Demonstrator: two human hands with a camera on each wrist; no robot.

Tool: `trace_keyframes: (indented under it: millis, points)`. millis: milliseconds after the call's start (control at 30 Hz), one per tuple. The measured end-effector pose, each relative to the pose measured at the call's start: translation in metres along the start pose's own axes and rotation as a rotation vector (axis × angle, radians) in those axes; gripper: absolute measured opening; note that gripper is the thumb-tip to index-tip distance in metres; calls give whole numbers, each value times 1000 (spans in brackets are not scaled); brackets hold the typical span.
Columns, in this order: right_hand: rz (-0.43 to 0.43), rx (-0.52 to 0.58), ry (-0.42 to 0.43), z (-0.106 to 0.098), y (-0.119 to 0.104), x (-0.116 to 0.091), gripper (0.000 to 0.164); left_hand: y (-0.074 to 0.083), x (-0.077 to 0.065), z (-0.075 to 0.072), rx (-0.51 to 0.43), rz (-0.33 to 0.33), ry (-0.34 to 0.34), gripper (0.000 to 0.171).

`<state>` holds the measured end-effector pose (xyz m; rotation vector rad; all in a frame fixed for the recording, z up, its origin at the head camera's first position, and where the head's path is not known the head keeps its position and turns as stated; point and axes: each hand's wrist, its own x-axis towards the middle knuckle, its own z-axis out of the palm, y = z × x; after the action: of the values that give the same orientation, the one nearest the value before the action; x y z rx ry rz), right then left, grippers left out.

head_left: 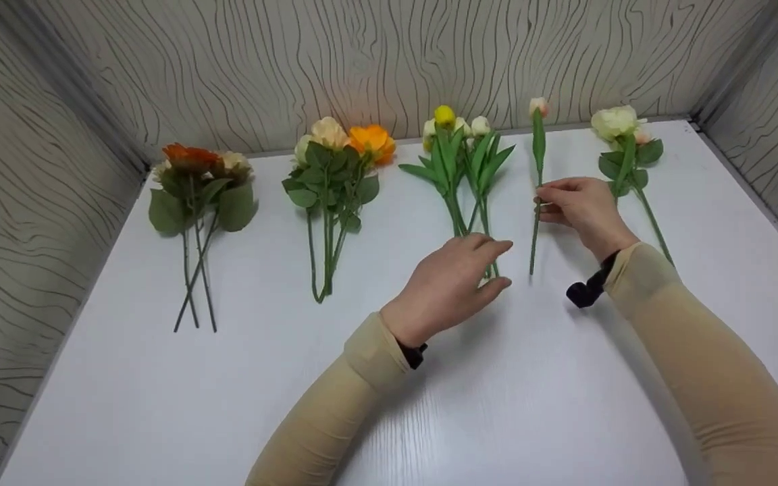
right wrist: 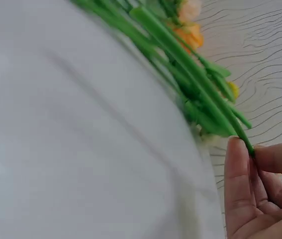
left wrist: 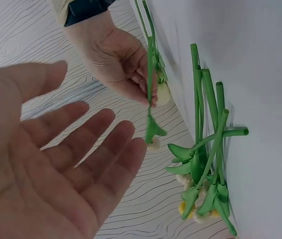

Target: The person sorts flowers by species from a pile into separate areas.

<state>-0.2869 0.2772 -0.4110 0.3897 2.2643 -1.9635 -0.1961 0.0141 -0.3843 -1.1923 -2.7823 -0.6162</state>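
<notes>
A pale pink tulip [head_left: 539,138] is held upright by my right hand [head_left: 581,209], thumb and fingers pinching its green stem; the right wrist view shows the pinch on the stem [right wrist: 200,79] close up. My left hand [head_left: 453,280] hovers over the lower stems of a bunch of yellow and white tulips [head_left: 453,158], its fingers extended and apart. In the left wrist view the left palm [left wrist: 56,164] faces the camera with nothing in it, and the tulip bunch [left wrist: 205,149] lies beyond the fingers. Whether the left hand touches those stems cannot be told.
At the far left lie orange and cream flowers [head_left: 193,175] with crossed stems. Cream and bright orange flowers [head_left: 335,155] form another bunch to their right. A whitish flower [head_left: 615,125] with leaves lies behind the right forearm. The white table [head_left: 179,405] meets wood-patterned walls [head_left: 261,74].
</notes>
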Motion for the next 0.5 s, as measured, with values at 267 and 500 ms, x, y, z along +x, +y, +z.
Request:
trace_keyframes:
  millis: [267,500]
  points:
    - [80,-156,-108,12,9,15,44,-2,-6,-2,252,19,-125,61]
    - [20,-222,-184,26,11,16,40,-7,-8,-6,217,-31,-176,57]
